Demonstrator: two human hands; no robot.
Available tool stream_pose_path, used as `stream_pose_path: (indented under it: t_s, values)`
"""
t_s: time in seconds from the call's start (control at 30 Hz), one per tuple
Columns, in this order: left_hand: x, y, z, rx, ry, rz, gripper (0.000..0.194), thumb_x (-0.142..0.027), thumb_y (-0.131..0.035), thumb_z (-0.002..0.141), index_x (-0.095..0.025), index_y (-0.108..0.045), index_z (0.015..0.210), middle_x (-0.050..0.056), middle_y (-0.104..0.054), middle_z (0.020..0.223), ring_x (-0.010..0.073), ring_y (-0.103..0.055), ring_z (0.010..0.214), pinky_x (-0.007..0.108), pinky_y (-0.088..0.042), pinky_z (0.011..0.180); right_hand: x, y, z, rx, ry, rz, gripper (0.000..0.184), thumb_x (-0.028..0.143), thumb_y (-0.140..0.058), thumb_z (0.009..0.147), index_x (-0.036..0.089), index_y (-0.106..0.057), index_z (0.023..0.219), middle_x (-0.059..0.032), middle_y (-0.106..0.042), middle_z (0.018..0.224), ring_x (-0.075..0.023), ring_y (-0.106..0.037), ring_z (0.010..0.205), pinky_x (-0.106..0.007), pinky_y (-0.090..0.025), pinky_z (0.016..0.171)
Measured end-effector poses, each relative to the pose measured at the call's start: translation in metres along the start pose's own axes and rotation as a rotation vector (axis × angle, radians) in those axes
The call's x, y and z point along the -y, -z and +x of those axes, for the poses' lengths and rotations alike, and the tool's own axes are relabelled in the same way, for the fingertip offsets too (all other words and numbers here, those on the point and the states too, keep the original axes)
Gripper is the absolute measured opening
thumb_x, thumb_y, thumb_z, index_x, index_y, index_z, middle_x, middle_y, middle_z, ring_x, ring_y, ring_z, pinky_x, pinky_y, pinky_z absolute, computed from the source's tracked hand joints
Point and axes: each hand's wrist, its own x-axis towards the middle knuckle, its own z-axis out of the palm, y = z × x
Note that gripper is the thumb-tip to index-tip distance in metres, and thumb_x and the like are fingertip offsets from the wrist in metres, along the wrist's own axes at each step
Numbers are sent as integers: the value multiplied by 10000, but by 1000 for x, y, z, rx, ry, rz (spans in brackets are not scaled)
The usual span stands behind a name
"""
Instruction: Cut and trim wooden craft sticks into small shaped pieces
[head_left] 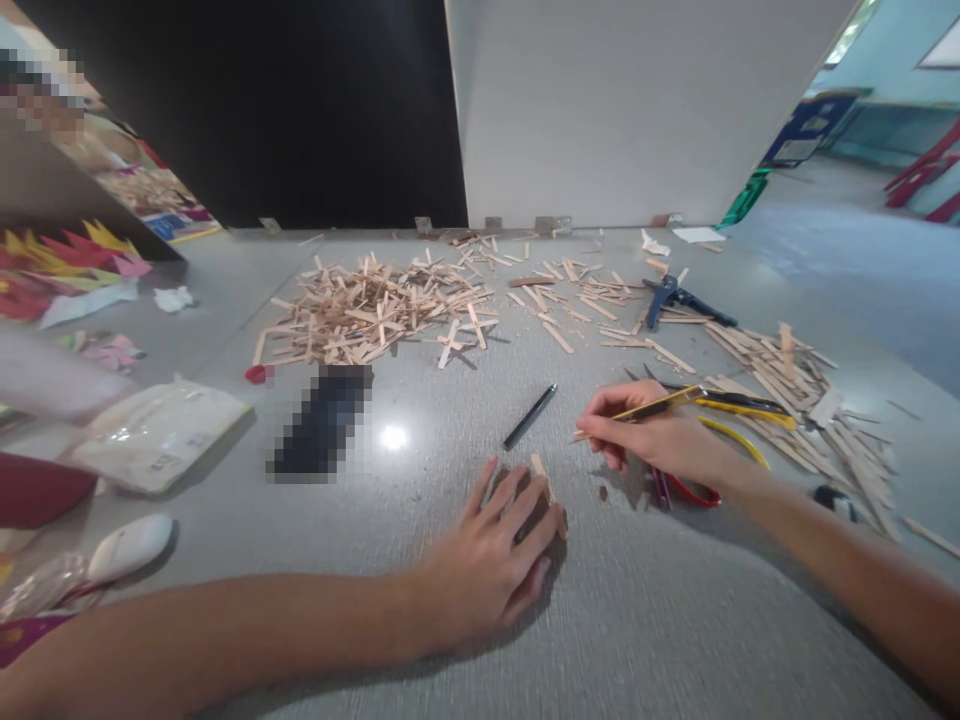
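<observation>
My left hand [491, 555] rests on the grey floor, its fingers pinching a short wooden stick [546, 488] that lies under the fingertips. My right hand [660, 440] is closed around a yellow utility knife [697, 400], held like a pencil with its tip pointing left, just above and to the right of the stick. A black pen [530, 416] lies on the floor between my hands and the stick pile.
A big heap of cut wooden sticks [375, 310] lies ahead, with more sticks [802, 400] at the right. Blue pliers [679, 298] lie beyond, red-handled scissors [686, 492] under my right wrist. A plastic bag [157, 430] and white mouse [131, 547] sit left.
</observation>
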Motion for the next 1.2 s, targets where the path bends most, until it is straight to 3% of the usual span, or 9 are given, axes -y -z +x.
stream_pose_path:
  t_s: [0.13, 0.4, 0.7, 1.2]
  values:
    - [1, -1, -1, 11, 9, -27, 438, -343, -486, 1092, -127, -579, 1462, 206, -591, 1520, 395, -494, 1478, 627, -283, 1296, -5, -20, -11, 33, -19, 61, 358, 527, -782, 884, 204, -684, 764, -36, -761, 690, -142, -686, 498, -248, -562, 453]
    - [4, -3, -1, 62, -3, -63, 453, -404, -478, 1092, -159, -562, 1465, 239, -520, 1608, 407, -430, 1549, 659, -304, 1279, -39, -52, -35, -108, 86, -55, 324, 465, -662, 976, 217, -643, 769, 27, -643, 546, -115, -569, 443, -224, -455, 412]
    - [3, -1, 2, 60, 13, -88, 503, -425, -461, 1108, -142, -523, 1520, 277, -513, 1582, 453, -458, 1523, 692, -372, 1238, -47, -56, -25, -160, 240, -184, 382, 389, -568, 1028, 245, -558, 674, 52, -579, 483, -112, -541, 444, -258, -408, 491]
    - [2, 1, 3, 86, 13, -139, 500, -382, -489, 1096, -112, -503, 1517, 310, -501, 1583, 476, -442, 1537, 712, -382, 1231, -45, -54, -26, -119, 238, -214, 408, 430, -572, 1058, 246, -539, 695, 58, -566, 518, -118, -531, 474, -256, -397, 505]
